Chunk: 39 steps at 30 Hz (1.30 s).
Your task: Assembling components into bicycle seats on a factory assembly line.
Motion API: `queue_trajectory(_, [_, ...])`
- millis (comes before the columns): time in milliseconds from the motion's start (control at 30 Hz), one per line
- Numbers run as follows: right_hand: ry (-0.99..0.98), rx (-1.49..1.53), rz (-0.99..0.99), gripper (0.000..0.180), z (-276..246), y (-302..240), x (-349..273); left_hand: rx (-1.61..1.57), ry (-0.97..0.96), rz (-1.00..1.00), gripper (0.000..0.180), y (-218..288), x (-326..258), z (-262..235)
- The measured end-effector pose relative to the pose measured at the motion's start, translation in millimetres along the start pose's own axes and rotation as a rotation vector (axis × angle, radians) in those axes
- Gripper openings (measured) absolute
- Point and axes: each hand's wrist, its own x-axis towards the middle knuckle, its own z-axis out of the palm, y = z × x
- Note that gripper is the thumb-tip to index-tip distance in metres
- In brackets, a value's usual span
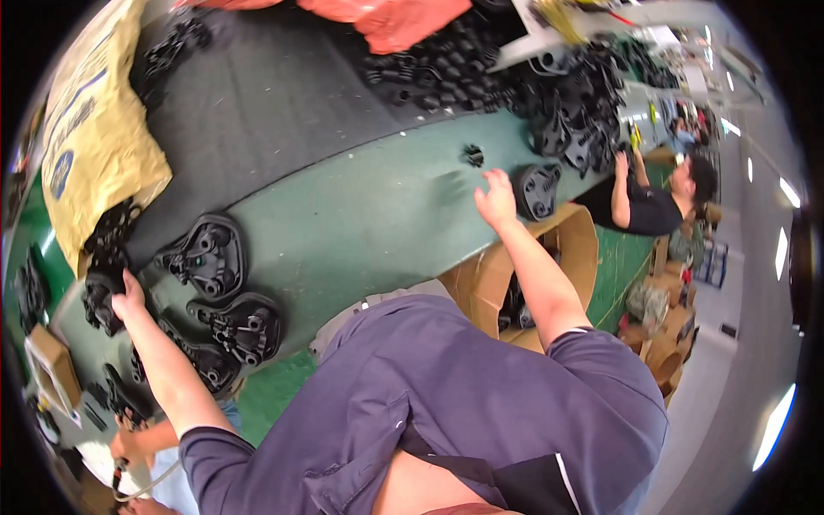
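My left hand (129, 300) is at the far left of the table, closed on the edge of a dark black molded part (101, 302); some of its fingers are hidden. My right hand (495, 201) hovers over the green table with nothing in it, its fingers apart. Just beyond its fingertips lies a small black piece (473, 154). Right of that hand, a black saddle-shaped part (538, 190) rests on the table. More saddle-shaped parts with fittings, one (209, 257) behind another (245, 326), sit to the right of my left hand.
A yellow sack (103, 146) spills black pieces at left. Black cylindrical pieces (438, 69) lie under red plastic (386, 21) at the back. A heap of black parts (571, 103) stands back right. An open carton (481, 287) abuts the table. Co-workers are at right (652, 202) and lower left (142, 442).
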Motion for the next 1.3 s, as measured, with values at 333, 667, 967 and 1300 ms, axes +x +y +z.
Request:
queue_trajectory(333, [-0.354, 0.112, 0.728, 0.072, -12, 141, 10, 0.322, -0.235, -0.131, 0.036, -43, -213, 24])
queue_trajectory(667, [-0.17, 0.264, 0.131, 0.033, 15, -44, -68, 0.908, -0.51, -0.409, 0.028, -277, -488, 95])
queue_trajectory(967, [-0.553, 0.538, -1.188, 0.021, 48, -156, -135, 2.041, -1.052, 0.892, 0.064, -340, -503, 99])
queue_trajectory(1300, [-0.117, 0.309, -0.197, 0.062, 32, -96, 123, 2.211, -0.828, 0.344, 0.043, -336, -488, 72])
